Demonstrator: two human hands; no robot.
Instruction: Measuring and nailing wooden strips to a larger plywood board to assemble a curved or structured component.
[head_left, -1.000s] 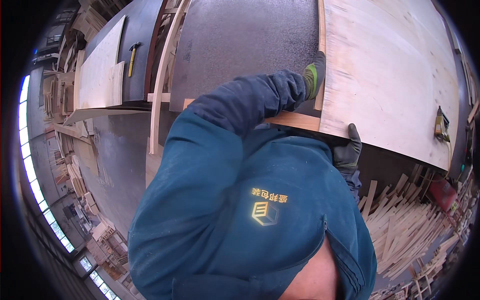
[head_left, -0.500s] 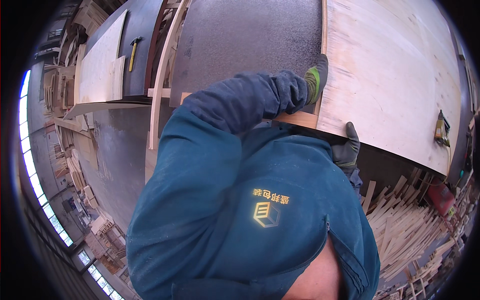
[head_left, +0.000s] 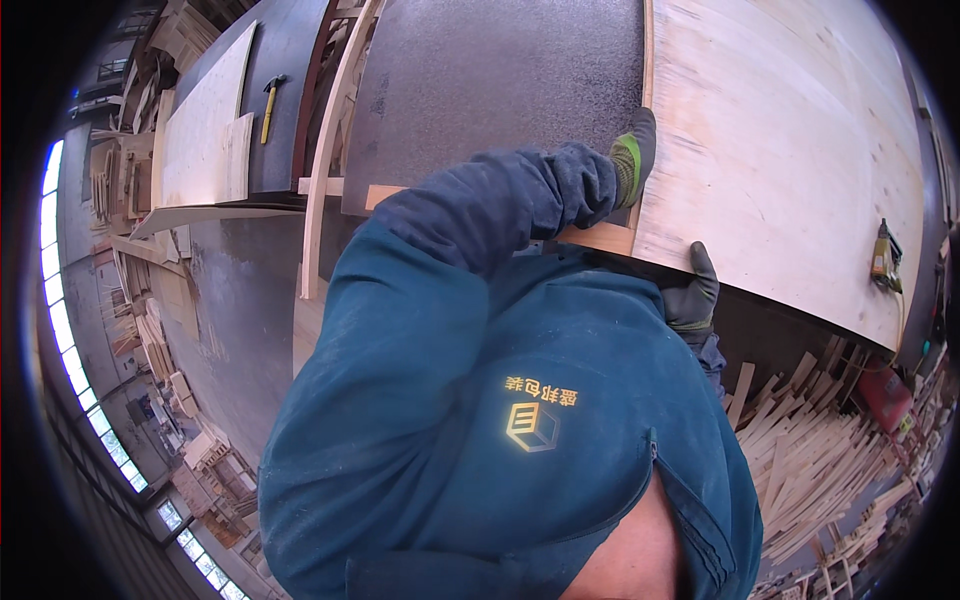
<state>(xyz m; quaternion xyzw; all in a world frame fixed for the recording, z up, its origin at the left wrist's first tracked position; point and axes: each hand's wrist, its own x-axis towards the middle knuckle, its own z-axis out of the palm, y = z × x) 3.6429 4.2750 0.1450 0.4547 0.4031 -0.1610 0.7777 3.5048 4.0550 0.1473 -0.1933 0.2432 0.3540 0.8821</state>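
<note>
A large pale plywood sheet [head_left: 770, 170] lies on the right, with a thin wooden strip [head_left: 648, 55] along its left edge. My left hand [head_left: 634, 158], in a grey and green work glove, reaches across and grips that left edge where sheet and strip meet; its fingertips are partly hidden. Closer to my body, my right hand [head_left: 692, 297], gloved too, holds the sheet's near edge. Its thumb rests on top and its fingers are out of sight below. A short wooden crosspiece [head_left: 598, 238] sits below the left hand, partly covered by my sleeve.
A dark panel [head_left: 500, 80] spreads left of the sheet. An air nail gun [head_left: 884, 258] lies on the sheet's right side. A yellow-handled hammer [head_left: 268, 108] rests on a dark board at far left. Loose wooden slats [head_left: 810, 450] are heaped at lower right.
Both hands keep their hold at the same places on the sheet. The surroundings at left have shifted very slightly in view, and my left upper arm has moved a little to the right.
</note>
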